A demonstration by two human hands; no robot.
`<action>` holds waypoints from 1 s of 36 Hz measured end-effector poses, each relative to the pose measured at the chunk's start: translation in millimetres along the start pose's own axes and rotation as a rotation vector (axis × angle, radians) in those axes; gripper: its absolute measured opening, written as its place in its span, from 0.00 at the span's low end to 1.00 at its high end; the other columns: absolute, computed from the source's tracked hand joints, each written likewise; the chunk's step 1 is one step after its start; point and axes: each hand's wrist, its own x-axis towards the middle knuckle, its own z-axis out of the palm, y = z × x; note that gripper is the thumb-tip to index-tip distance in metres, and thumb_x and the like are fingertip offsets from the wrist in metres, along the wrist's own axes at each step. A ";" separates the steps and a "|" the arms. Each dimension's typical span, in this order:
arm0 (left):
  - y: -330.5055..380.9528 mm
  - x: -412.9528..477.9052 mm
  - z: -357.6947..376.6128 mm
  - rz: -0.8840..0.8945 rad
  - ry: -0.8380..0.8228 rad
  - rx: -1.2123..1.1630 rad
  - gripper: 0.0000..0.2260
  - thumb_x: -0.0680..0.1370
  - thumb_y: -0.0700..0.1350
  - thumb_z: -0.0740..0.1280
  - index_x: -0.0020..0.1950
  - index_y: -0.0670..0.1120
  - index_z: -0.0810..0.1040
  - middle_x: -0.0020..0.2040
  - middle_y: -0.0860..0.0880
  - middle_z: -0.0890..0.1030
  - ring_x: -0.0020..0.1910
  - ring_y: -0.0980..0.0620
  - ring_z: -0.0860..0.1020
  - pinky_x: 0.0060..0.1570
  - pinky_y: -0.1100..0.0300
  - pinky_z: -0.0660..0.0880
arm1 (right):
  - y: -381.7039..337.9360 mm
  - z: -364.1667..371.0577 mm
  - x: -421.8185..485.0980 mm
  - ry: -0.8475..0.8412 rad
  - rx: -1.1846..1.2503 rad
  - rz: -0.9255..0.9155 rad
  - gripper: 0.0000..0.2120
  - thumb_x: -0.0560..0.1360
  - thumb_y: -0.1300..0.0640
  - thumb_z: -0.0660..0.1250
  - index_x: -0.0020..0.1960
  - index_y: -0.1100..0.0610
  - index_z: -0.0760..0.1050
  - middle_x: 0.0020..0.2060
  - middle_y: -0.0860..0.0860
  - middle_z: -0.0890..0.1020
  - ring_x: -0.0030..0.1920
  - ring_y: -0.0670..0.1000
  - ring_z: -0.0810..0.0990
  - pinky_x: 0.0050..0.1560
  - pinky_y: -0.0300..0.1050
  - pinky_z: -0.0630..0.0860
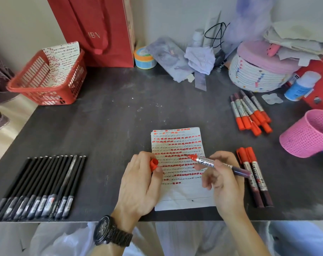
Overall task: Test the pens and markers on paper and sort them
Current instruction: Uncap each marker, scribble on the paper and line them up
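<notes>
Marker test on paper, cap off.
Right hand (224, 179) grips uncapped marker (215, 165), tip over the red-marked paper (179, 163). Left hand (140, 183) pinches the cap (154, 164) and rests on the paper's left edge.

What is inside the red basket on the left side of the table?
A curled sheet of paper with rows of red marks stands in the red basket. The sheet and the walls mostly hide its floor; anything lying there cannot be seen.
</notes>
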 end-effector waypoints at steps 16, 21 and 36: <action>-1.2 4.6 -5.5 -0.250 -0.070 -0.418 0.16 0.78 0.63 0.56 0.57 0.54 0.71 0.45 0.55 0.81 0.45 0.54 0.79 0.42 0.61 0.75 | 2.5 -4.0 0.0 0.022 -0.146 -0.005 0.16 0.68 0.40 0.73 0.45 0.52 0.85 0.33 0.58 0.84 0.24 0.47 0.73 0.27 0.35 0.69; 1.6 10.1 -12.6 -0.258 -0.107 -0.562 0.16 0.79 0.62 0.60 0.58 0.52 0.76 0.49 0.53 0.82 0.51 0.54 0.81 0.49 0.61 0.78 | 0.8 -3.5 -0.2 0.018 -0.174 -0.014 0.17 0.69 0.39 0.72 0.46 0.51 0.85 0.33 0.57 0.85 0.25 0.47 0.73 0.27 0.36 0.70; 32.8 22.0 -24.7 -0.162 -0.193 -0.663 0.17 0.78 0.64 0.64 0.58 0.54 0.78 0.51 0.57 0.82 0.51 0.57 0.80 0.50 0.67 0.75 | -17.8 -10.7 -11.8 0.030 -0.098 -0.034 0.12 0.67 0.45 0.78 0.46 0.52 0.86 0.34 0.59 0.85 0.24 0.47 0.72 0.25 0.36 0.68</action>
